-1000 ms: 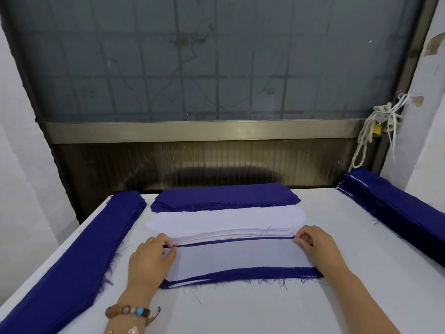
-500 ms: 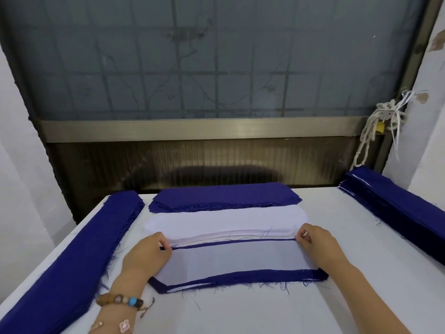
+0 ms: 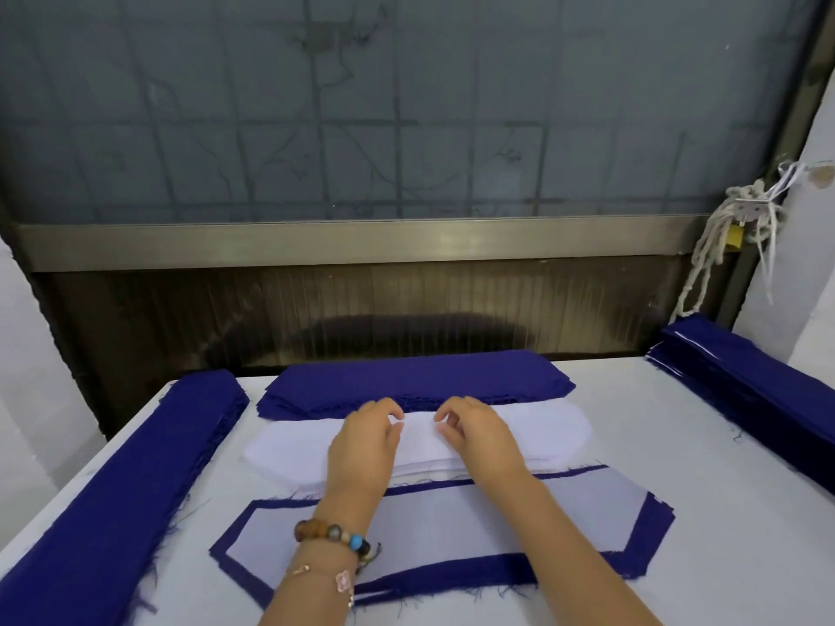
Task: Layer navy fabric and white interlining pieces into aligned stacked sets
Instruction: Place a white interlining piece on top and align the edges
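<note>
- Closest to us, under both forearms, lies the finished set (image 3: 474,576): a navy piece flat on the table (image 3: 677,467) with a white interlining piece (image 3: 452,521) centred on it, so a navy border shows all round. Its long axis runs left to right across our view.
- Just beyond it, almost touching its far edge, sits the white interlining stack (image 3: 551,433), parallel to the set.
- Our left hand (image 3: 366,445), with a beaded bracelet (image 3: 334,535) at the wrist, and our right hand (image 3: 479,438) are both over the middle of this stack, close together with a small gap between them.
- The left fingers (image 3: 396,429) and right fingers (image 3: 445,429) are curled down, with their tips at the top sheet near the stack's far edge. We cannot tell whether either hand has pinched a ply or is only touching it.
- Neither hand is clearly nearer, and both are far from the stack's rounded ends.
- Directly past the fingertips lies the navy stack (image 3: 415,377), also running left to right, its near edge meeting the white stack's far edge.
- We judge that whichever piece comes next must travel straight back toward us onto the set without turning. With both hands at the centre, the long ends may droop or skew.
- Further navy piles lie along the left side (image 3: 135,481) and the right side (image 3: 745,381), well apart from the hands.
</note>
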Motion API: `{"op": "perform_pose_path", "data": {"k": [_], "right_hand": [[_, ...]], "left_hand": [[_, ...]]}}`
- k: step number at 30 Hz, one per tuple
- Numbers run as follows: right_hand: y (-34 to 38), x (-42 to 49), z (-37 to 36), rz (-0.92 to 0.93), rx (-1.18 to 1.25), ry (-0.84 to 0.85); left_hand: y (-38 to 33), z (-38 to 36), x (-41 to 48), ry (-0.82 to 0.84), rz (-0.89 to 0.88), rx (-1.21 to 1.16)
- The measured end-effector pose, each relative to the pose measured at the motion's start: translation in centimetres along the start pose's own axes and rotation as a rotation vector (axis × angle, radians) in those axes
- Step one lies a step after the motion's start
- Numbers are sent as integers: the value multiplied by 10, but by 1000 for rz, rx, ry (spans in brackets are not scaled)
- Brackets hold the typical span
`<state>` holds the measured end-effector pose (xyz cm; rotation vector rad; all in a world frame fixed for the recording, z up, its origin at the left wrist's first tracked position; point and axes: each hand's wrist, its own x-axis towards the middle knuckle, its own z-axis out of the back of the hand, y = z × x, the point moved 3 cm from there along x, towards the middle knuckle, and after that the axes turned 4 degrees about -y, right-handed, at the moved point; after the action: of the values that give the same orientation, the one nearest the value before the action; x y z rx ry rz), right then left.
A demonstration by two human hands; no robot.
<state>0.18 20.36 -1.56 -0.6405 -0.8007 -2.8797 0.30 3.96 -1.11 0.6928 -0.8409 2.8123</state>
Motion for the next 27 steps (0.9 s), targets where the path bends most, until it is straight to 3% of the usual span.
{"op": "perform_pose_path", "data": {"k": [4, 13, 20, 27], "right_hand": [[-4, 4, -15, -62, -46, -16], [-1, 7, -23, -21, -240, -29], [-1, 2, -24, 104, -274, -116], [0, 1, -21, 125, -185, -95]], "left_hand": [[7, -16, -5, -14, -22, 67], [1, -18, -5, -29, -95, 214], [0, -17, -4, -13, -124, 176], [0, -15, -3, -23, -107, 168]]}}
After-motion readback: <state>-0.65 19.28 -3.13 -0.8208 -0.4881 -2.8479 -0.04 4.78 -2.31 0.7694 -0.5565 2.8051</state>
